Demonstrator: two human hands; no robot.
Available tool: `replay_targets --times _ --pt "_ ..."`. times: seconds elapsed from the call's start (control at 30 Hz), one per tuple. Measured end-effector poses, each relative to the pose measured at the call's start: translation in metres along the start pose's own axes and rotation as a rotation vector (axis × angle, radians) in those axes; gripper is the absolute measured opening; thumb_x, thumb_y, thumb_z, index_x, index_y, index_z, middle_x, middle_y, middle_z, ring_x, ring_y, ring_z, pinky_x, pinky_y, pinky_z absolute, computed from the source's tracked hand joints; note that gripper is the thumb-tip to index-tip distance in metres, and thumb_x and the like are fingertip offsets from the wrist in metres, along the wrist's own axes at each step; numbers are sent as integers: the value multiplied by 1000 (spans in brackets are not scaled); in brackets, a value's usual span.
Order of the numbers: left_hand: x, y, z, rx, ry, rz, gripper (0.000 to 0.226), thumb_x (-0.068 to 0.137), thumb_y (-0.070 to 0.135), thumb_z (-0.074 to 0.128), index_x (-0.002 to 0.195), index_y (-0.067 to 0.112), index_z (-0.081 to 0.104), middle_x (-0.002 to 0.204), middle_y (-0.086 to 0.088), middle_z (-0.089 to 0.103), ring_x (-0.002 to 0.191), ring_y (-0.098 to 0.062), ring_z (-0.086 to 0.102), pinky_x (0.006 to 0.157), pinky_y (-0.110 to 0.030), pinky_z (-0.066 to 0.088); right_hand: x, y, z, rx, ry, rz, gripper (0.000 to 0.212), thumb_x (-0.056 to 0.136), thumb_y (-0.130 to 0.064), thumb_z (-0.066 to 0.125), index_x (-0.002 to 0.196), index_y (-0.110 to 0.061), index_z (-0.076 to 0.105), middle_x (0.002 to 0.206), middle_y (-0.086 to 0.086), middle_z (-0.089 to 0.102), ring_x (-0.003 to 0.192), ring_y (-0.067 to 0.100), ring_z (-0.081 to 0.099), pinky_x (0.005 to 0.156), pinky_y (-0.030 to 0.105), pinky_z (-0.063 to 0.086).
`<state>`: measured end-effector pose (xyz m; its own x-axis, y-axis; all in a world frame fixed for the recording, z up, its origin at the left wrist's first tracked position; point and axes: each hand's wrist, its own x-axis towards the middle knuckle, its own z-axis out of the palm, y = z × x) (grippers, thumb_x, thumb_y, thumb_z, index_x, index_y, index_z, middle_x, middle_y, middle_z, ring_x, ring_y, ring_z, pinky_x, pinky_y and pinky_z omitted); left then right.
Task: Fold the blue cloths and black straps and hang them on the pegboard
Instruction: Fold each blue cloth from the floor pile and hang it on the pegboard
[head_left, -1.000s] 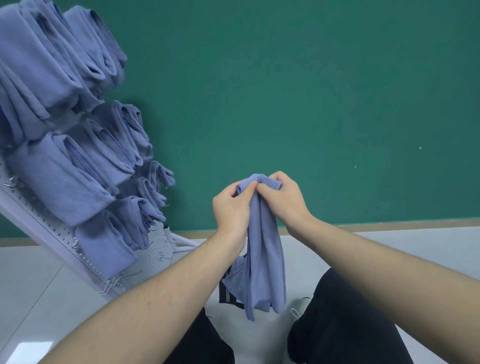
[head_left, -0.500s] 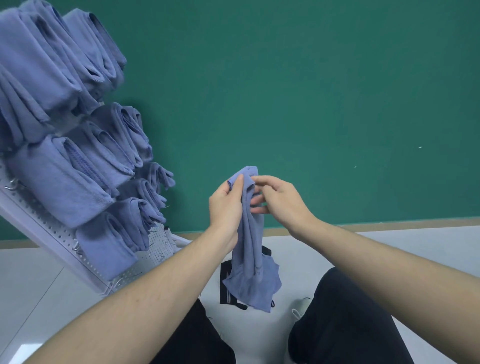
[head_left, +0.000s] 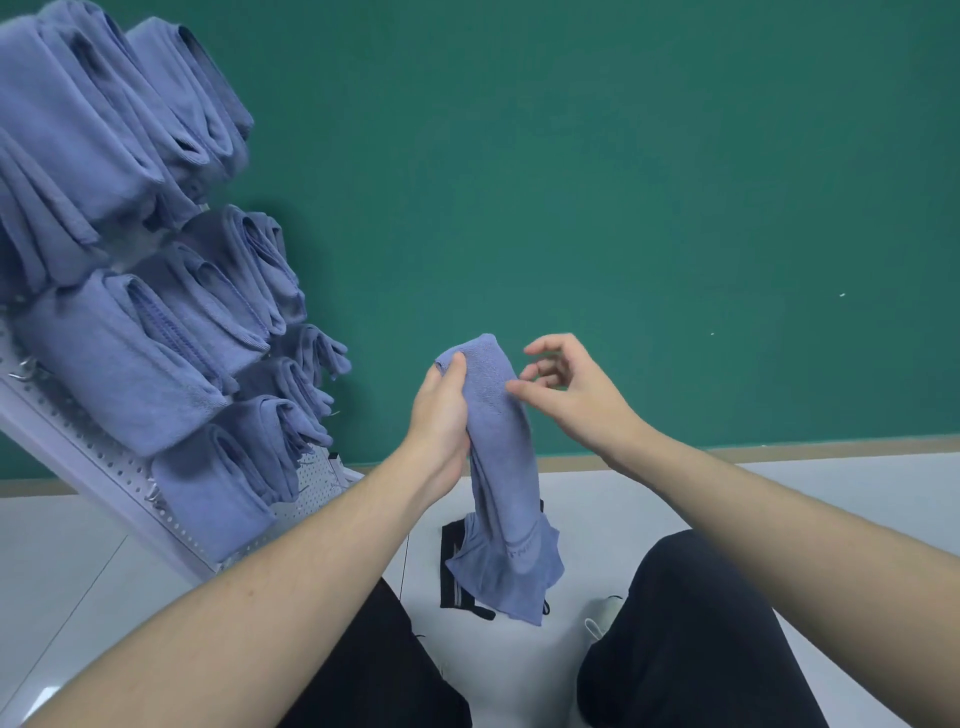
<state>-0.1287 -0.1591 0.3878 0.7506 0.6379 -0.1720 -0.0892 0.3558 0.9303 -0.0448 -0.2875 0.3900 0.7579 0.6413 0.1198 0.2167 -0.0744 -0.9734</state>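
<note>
A blue cloth (head_left: 501, 467) hangs folded lengthwise in front of me, its lower end flaring out above the floor. My left hand (head_left: 441, 410) grips it near the top fold. To the right of the cloth is my right hand (head_left: 566, 384), fingers spread, one fingertip just touching the cloth's edge. A black strap (head_left: 454, 577) with pale stripes lies on the floor behind the hanging cloth, partly hidden by it. The white pegboard (head_left: 98, 467) leans at the left, carrying several folded blue cloths (head_left: 119, 353) on its hooks.
A green wall (head_left: 623, 182) with a wooden skirting strip stands behind everything. The floor (head_left: 831, 493) is pale grey. My legs in black trousers (head_left: 691, 639) fill the bottom of the view, with a white shoe tip (head_left: 602, 618) between them.
My right hand has let go of the cloth's top and opened, drifting slightly right. The left hand keeps hold, and the cloth now hangs narrower and longer.
</note>
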Motion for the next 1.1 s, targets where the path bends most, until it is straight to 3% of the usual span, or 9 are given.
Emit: replay_targets --times 0.13,0.23,0.4,0.57,0.67,0.77,0.9,1.0,1.1 --pt "1 9 4 -31 -40 -10 24 108 32 42 110 20 63 103 0 74 97 -16 72 89 -35 56 -4 23 -2 -95 -87 54 45 77 -30 87 112 -22 60 112 -6 69 105 8 65 98 28 51" --pt "3 15 6 -62 -45 18 26 108 32 42 108 16 62 99 -3 72 92 -18 70 90 -36 55 -6 31 4 -50 -154 88 37 77 -29 87 104 -16 67 105 -1 75 102 19 70 97 42 55" --pt "13 19 -2 -197 -5 5 40 108 39 41 125 9 60 116 -11 72 105 -25 71 96 -43 55 -4 39 12 -102 -204 153 37 78 -45 82 104 -21 72 100 -8 76 95 13 73 91 39 58" --pt "25 6 -29 -323 113 -33 37 109 32 36 118 7 62 121 -15 70 112 -27 67 91 -42 55 2 53 12 -218 -66 128 42 77 -47 83 87 -14 58 82 -6 63 73 10 56 74 32 49" --pt "33 -13 -50 -348 132 -148 40 110 29 32 134 7 55 128 -17 67 112 -29 67 81 -42 56 9 56 11 -278 -54 97 50 72 -48 86 90 -17 52 82 3 63 71 13 53 72 36 49" --pt "36 -32 -67 -341 153 -251 34 109 23 33 124 6 58 126 -17 67 102 -26 69 78 -40 55 14 54 9 -326 -112 93 54 70 -48 87 101 -28 48 72 -1 59 60 11 50 63 29 45" --pt "43 -50 -84 -154 161 -272 23 101 10 39 109 14 60 107 -6 70 89 -19 68 80 -36 53 26 53 4 -431 -160 54 60 70 -47 87 109 -32 45 71 -2 53 58 13 45 61 28 42" --pt "53 -51 -87 170 279 -61 18 100 13 47 110 22 59 123 3 62 107 -13 56 87 -26 38 35 52 -1 -448 -231 62 62 71 -44 88 109 -29 42 70 -2 53 56 12 45 56 24 41" --pt "59 -44 -75 340 127 129 17 99 15 53 105 25 66 124 11 66 117 0 56 91 -17 37 46 52 -3 -444 -327 43 57 74 -37 88 96 -25 37 67 -3 48 54 10 36 52 23 36"
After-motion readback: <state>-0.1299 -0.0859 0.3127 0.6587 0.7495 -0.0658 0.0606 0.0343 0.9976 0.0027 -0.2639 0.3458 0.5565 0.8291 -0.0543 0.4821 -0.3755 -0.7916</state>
